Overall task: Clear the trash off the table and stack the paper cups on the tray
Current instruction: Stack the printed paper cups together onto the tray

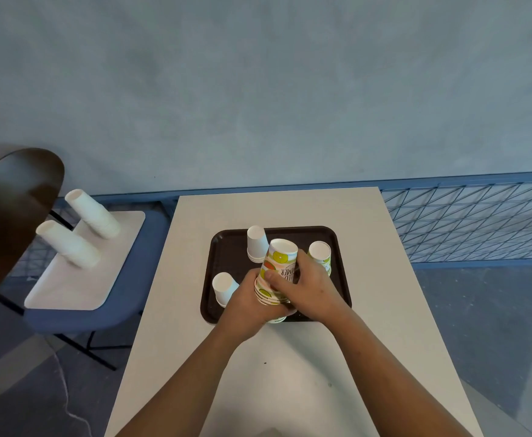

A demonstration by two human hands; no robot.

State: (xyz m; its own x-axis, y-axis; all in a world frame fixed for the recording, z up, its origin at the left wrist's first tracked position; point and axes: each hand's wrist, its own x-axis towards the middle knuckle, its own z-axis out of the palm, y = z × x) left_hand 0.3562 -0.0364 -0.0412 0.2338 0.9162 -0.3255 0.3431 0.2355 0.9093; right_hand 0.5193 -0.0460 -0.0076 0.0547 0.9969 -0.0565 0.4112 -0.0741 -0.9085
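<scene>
**Hands close around the printed cup stack on the tray**

Both hands meet at the centre of the frame, over the near half of a dark tray. Left hand wraps the lower part of a stack of fruit-printed paper cups, fingers curled round the rims at its base. Right hand is clamped on the same stack higher up, thumb pressed across the printed side and the fingers reaching round behind. The cups in the stack are upside down, bottoms up, and the whole stack leans a little toward the upper right of the frame. Whether its base touches the tray I cannot tell, since the hands cover it.

Three more lots of upturned cups stand on the tray: a short white stack just behind the printed one, a white cup to the left, just beside the left hand, and a green-printed cup to the right, partly hidden by the right hand. The tray sits on a pale worktop that runs down to the bottom edge of the frame.

At the left of the frame, well apart from the tray, two tall white cup stacks stand on a white board laid over a blue chair. A blue wire fence crosses the right side.
</scene>
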